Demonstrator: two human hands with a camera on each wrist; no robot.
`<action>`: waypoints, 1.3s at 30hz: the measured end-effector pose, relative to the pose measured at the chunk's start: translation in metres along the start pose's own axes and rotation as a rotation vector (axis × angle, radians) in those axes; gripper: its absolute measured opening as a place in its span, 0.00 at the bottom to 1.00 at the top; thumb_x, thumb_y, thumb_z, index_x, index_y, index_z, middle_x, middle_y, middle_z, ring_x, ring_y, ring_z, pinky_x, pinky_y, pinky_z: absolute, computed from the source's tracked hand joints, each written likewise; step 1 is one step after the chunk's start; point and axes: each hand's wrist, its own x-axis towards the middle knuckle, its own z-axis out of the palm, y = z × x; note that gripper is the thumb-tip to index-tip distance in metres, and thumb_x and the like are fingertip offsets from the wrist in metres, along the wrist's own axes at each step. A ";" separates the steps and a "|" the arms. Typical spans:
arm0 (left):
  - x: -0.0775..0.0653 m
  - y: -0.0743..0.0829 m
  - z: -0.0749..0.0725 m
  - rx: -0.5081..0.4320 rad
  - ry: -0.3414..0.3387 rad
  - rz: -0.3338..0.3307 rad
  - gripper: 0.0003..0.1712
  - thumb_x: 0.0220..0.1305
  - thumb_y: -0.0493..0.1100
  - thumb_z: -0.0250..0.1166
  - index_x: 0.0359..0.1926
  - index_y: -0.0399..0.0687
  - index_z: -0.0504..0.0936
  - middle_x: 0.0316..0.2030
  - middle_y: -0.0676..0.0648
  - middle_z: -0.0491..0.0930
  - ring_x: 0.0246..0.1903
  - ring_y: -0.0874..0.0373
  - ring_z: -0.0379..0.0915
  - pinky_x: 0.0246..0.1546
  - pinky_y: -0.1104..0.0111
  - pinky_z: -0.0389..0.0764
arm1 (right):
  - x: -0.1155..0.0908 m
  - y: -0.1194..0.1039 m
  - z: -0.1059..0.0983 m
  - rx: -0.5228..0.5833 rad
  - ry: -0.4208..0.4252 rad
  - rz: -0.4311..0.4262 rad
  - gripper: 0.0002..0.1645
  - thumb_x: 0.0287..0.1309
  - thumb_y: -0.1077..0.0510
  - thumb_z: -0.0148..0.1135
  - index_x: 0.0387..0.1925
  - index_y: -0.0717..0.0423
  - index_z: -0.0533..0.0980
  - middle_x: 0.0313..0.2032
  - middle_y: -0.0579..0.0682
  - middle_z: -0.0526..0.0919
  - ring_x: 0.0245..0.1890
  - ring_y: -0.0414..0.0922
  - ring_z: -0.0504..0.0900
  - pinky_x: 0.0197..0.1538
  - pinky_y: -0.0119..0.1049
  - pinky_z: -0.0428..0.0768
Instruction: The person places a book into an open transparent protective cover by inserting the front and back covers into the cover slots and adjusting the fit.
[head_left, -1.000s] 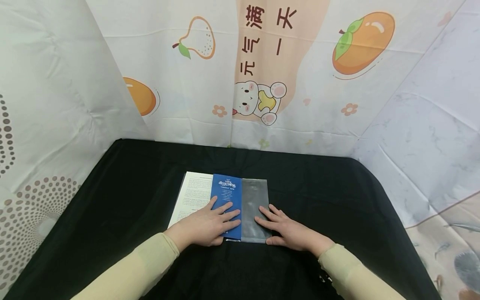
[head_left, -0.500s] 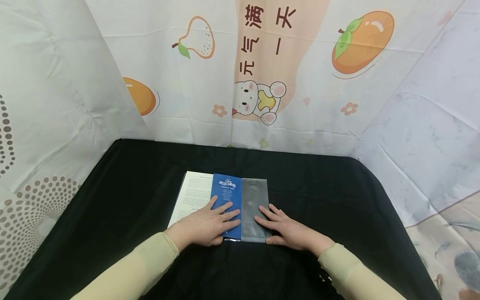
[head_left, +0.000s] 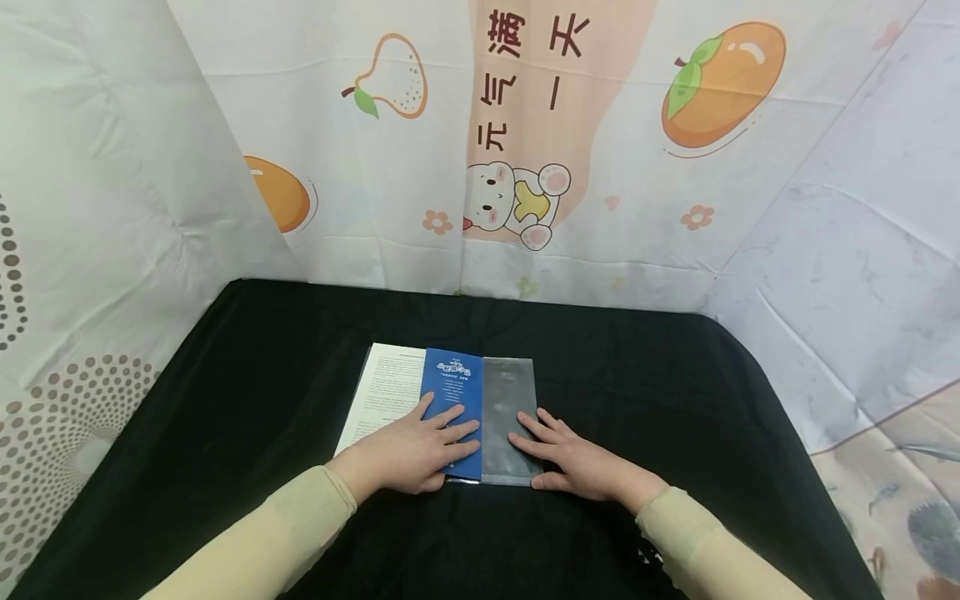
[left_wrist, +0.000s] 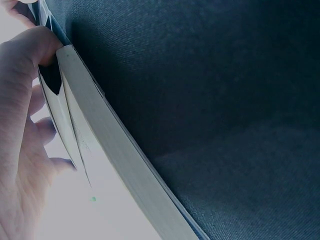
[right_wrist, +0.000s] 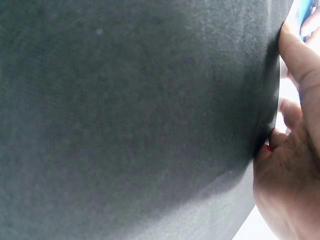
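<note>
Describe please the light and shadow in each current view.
Head: fairly even light, faint sheen on the clear flap; left wrist: dark cloth dim, white glare beside the page edges; right wrist: soft-edged shadow across the cloth, bright white around the right hand.

In front of me a book (head_left: 390, 379) lies flat on the black cloth (head_left: 645, 367), a cream page of small dark print facing up at its left. Beside that page lies a blue flap (head_left: 454, 379) with white lettering toward its far end; my left hand (head_left: 416, 447) rests across its near part, fingers spread. From the flap's right edge a clear, greyish plastic sheet (head_left: 508, 392) runs out flat, and my right hand (head_left: 576, 458) touches its right side. A thin shiny strip shows along the flap's near edge. From my left wrist I see the book's thick block of pale pages, with a dark gap above it, next to my thumb.
</note>
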 end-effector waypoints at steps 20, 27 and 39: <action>-0.002 -0.001 0.000 -0.035 -0.011 0.000 0.32 0.67 0.57 0.57 0.70 0.60 0.64 0.71 0.51 0.59 0.71 0.47 0.46 0.64 0.36 0.51 | 0.000 0.000 -0.001 0.001 0.005 -0.006 0.39 0.67 0.41 0.53 0.74 0.40 0.52 0.76 0.50 0.41 0.72 0.57 0.35 0.67 0.65 0.52; -0.003 -0.002 -0.001 -0.037 -0.013 0.008 0.32 0.66 0.56 0.57 0.70 0.60 0.65 0.71 0.51 0.59 0.71 0.46 0.46 0.64 0.35 0.51 | 0.000 -0.001 -0.001 0.006 0.003 -0.008 0.39 0.67 0.41 0.53 0.74 0.41 0.52 0.76 0.50 0.40 0.72 0.57 0.34 0.67 0.65 0.51; -0.004 -0.002 -0.004 -0.065 -0.024 0.008 0.31 0.66 0.55 0.57 0.69 0.61 0.65 0.71 0.51 0.59 0.71 0.47 0.45 0.64 0.35 0.50 | 0.000 -0.001 -0.001 0.008 0.005 -0.018 0.39 0.67 0.42 0.54 0.74 0.41 0.52 0.76 0.51 0.41 0.72 0.58 0.35 0.67 0.66 0.52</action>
